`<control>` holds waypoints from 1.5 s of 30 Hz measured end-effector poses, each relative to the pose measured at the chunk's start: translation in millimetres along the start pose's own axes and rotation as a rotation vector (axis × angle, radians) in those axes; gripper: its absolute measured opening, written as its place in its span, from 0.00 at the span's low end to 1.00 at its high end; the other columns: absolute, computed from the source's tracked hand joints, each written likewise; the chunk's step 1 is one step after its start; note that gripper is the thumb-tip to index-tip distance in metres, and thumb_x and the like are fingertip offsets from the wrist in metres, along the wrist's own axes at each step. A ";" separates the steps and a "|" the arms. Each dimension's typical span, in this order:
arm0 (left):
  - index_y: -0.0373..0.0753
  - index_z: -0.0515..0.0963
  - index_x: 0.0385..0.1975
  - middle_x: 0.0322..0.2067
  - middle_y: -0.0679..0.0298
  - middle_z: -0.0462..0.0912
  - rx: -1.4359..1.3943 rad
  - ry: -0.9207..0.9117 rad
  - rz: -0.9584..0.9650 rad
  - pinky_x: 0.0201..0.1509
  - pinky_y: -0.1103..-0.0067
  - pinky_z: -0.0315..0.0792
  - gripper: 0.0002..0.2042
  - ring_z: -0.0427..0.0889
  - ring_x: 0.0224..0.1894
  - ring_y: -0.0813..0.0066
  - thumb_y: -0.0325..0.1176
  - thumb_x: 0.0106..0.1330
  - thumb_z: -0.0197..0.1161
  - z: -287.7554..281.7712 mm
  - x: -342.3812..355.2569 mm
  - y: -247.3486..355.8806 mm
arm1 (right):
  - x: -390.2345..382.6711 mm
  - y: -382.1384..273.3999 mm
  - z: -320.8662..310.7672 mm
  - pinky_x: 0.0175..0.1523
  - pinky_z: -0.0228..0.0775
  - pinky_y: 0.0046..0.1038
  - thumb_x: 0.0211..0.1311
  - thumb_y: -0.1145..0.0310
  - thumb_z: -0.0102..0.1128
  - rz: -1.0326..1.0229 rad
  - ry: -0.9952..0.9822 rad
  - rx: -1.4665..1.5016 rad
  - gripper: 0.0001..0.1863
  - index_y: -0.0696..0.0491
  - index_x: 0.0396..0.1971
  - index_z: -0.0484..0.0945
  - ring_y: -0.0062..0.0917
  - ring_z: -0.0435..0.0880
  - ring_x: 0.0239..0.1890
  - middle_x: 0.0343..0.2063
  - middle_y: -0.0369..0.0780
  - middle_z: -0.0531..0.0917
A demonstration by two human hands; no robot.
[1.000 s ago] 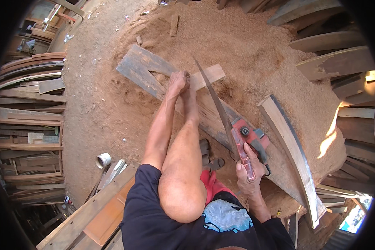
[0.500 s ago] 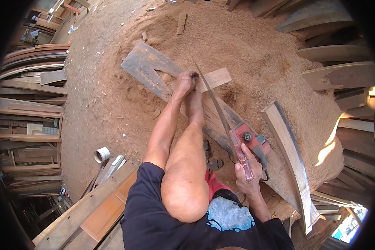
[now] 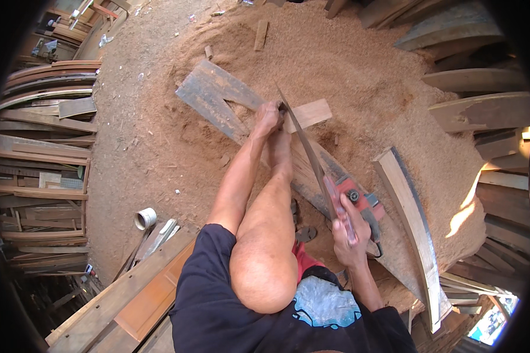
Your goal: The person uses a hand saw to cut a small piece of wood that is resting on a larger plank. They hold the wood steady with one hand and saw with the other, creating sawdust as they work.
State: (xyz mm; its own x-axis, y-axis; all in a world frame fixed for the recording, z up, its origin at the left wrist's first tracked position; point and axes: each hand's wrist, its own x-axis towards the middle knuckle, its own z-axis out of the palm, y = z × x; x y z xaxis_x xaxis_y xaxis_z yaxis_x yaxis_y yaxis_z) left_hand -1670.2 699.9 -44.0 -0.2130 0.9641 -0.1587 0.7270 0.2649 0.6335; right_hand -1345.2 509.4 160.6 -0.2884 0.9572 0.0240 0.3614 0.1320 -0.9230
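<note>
My left hand (image 3: 269, 119) is closed on a short pale board (image 3: 309, 115) at its left end, just above my bare foot (image 3: 280, 150). The board lies across a long weathered plank (image 3: 209, 94) with a V-shaped cutout. My right hand (image 3: 353, 235) grips the pinkish handle of a handsaw (image 3: 309, 153), whose long blade slants up across the pale board beside my left hand. A red electric planer (image 3: 365, 203) lies on the plank, partly behind the saw and right hand.
A curved beam (image 3: 406, 215) lies at the right. Timber stacks (image 3: 44, 176) line the left, curved pieces (image 3: 477, 112) the right. A white container (image 3: 145, 218) and loose boards (image 3: 123, 300) sit lower left. Sawdust (image 3: 347, 70) covers the ground.
My right hand and the saw have moved slightly forward, up the picture, over the planer. My left hand stays on the short board. The whole view has shifted a little.
</note>
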 end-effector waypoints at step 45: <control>0.44 0.84 0.45 0.41 0.48 0.86 0.034 0.081 0.089 0.48 0.55 0.77 0.14 0.84 0.47 0.42 0.33 0.60 0.63 3.5 -6.6 4.0 | -20.1 -3.3 -11.8 0.64 0.71 0.33 0.68 0.78 0.55 -0.016 0.000 0.089 0.24 0.60 0.64 0.74 0.38 0.82 0.62 0.56 0.53 0.83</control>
State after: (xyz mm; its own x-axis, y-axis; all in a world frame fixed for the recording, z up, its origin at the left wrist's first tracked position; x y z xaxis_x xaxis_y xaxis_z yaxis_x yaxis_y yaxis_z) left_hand -1663.6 694.7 -43.1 -0.1974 0.9795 -0.0404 0.7669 0.1799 0.6160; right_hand -1330.1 492.8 167.7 -0.2937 0.9551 0.0390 0.2769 0.1240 -0.9529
